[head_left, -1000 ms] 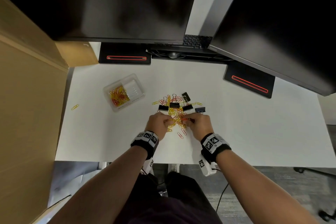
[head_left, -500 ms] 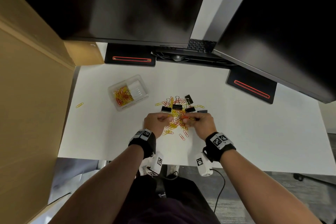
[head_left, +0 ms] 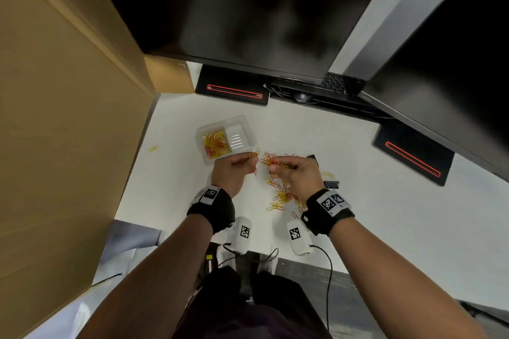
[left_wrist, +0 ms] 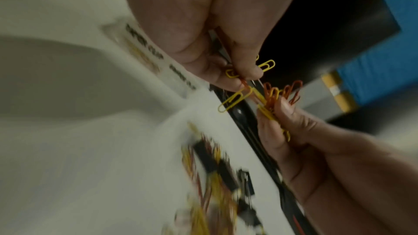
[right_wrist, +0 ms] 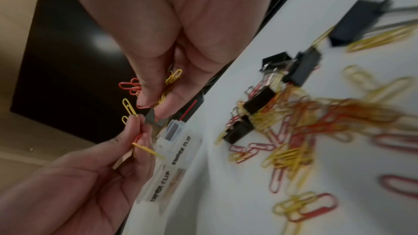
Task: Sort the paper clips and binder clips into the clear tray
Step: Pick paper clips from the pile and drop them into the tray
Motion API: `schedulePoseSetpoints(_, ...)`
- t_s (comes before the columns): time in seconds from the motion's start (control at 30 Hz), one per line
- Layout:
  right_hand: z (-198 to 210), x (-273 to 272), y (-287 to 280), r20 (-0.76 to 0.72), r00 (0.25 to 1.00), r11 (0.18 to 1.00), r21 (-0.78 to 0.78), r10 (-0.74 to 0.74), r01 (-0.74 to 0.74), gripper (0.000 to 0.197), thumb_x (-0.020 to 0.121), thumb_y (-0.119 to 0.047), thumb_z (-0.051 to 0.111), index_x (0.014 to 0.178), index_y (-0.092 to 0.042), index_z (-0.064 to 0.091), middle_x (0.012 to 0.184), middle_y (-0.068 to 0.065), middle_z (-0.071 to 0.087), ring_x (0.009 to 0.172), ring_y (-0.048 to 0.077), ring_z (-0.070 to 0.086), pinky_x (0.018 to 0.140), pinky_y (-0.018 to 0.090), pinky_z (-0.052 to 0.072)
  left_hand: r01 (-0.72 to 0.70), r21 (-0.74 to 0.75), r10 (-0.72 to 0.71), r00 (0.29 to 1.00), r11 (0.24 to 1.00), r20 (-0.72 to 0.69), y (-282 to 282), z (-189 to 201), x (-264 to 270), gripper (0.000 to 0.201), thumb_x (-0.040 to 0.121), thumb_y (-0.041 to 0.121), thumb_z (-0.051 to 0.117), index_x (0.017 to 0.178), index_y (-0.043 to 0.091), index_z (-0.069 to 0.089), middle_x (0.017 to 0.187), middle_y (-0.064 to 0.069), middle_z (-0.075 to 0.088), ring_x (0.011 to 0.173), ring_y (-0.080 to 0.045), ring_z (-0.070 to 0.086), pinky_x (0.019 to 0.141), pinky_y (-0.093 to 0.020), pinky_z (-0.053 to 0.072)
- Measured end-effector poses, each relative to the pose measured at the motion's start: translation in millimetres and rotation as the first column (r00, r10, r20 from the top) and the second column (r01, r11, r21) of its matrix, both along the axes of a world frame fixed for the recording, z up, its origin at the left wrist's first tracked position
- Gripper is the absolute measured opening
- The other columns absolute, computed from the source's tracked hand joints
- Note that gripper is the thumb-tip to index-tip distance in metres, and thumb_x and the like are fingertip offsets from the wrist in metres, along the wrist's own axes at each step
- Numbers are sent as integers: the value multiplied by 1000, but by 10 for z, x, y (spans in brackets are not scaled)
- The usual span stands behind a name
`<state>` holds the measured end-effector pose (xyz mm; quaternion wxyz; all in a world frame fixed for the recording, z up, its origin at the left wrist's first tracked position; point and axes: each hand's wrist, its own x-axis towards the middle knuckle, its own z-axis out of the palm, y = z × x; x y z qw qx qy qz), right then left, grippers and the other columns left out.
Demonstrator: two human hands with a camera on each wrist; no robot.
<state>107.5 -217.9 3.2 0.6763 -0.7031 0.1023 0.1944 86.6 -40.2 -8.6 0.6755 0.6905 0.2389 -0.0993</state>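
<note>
hands both lifted, left hand [head_left: 234, 170] and right hand [head_left: 296, 173] each pinching paper clips [head_left: 271, 159], likely bound for clear tray [head_left: 249, 129] at ten o'clock.

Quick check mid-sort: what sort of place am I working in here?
Most likely an office workstation. Two dark monitors stand over a white desk, with a keyboard and mouse pushed back beneath them. A wooden partition walls off the left side.
</note>
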Motion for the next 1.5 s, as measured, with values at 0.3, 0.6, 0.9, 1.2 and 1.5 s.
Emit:
schedulePoseSetpoints(0.3, -92, 393, 996, -33, 987, 988, -16, 155, -155, 20, 76, -7, 80, 95, -11, 77, 90, 10, 76, 80, 28, 73, 86, 43, 57, -261, 54, 264, 963, 964, -55, 671, -51, 248, 31, 77, 31, 80, 103, 16, 75, 91, -2, 77, 89, -16, 73, 92, -36, 55)
schedulePoseSetpoints(0.6, -215, 621, 1341, -69, 983, 973, -147, 169, -178, 17, 73, -16, 83, 88, -14, 76, 83, 9, 76, 76, 23, 74, 82, 41, 60, -303, 221, 333, 936, 927, -114, 856, -18, 385, 35, 80, 31, 78, 111, 16, 73, 101, 0, 75, 78, -6, 65, 60, -6, 43)
schedulePoseSetpoints(0.9, -120, 596, 1367, -104, 969, 969, -88, 222, -232, 22, 84, 5, 65, 97, -13, 66, 97, 14, 71, 85, 27, 73, 77, 41, 61, -263, 339, 277, 961, 903, 6, 852, 61, 398, 29, 83, 38, 74, 104, 19, 76, 96, 3, 76, 83, -4, 66, 76, -14, 48)
schedulePoseSetpoints(1.2, -82, 448, 734, -10, 993, 979, -166, 116, -116, 19, 86, 3, 60, 94, -12, 69, 74, 2, 69, 76, 21, 70, 64, 33, 57, -383, 447, 413, 910, 808, 34, 1387, -216, 382, 16, 78, 37, 73, 90, 26, 76, 93, 7, 74, 88, -11, 69, 84, -26, 55)
schedulePoseSetpoints(1.5, -304, -163, -371, 70, 968, 757, -638, 242, -144, 18, 82, -9, 71, 97, -19, 71, 98, 0, 69, 88, 18, 64, 76, 24, 54, -178, 718, 301, 953, 672, -45, 1623, -548, 257, 42, 98, 21, 44, 139, 15, 48, 148, -10, 42, 137, -24, 37, 107, -34, 34)
